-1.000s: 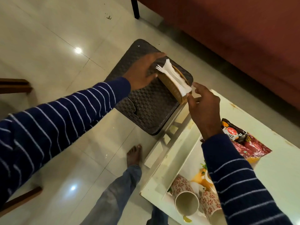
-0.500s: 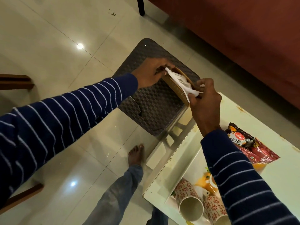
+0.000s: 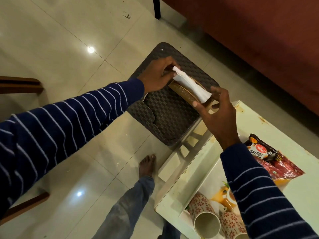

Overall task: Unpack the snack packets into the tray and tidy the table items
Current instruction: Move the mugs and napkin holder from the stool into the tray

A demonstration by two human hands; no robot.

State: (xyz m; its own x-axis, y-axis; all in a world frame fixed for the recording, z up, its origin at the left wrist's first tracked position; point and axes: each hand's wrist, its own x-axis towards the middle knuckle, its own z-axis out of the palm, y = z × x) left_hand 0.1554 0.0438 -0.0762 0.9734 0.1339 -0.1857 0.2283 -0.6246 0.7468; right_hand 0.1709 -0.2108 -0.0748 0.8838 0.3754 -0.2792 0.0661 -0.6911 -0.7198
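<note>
A brown napkin holder with white paper napkins sits at the far corner of the white table, above a dark woven stool. My left hand pinches the far end of the napkins. My right hand curls round the near end of the holder, fingertips at the napkins' edge. Snack packets, one black and marked SALTED and others red, lie on the table to the right of my right sleeve. A printed tray at the near edge holds two floral paper cups lying on their sides.
The dark woven stool stands on the tiled floor just left of the table. A red-brown sofa runs along the back right. Wooden furniture legs show at the far left. My bare foot stands by the table.
My left hand moved from the holder's side onto the far end of the napkins. My right hand shifted down to the holder's near end. The napkins now lie flatter along the holder.
</note>
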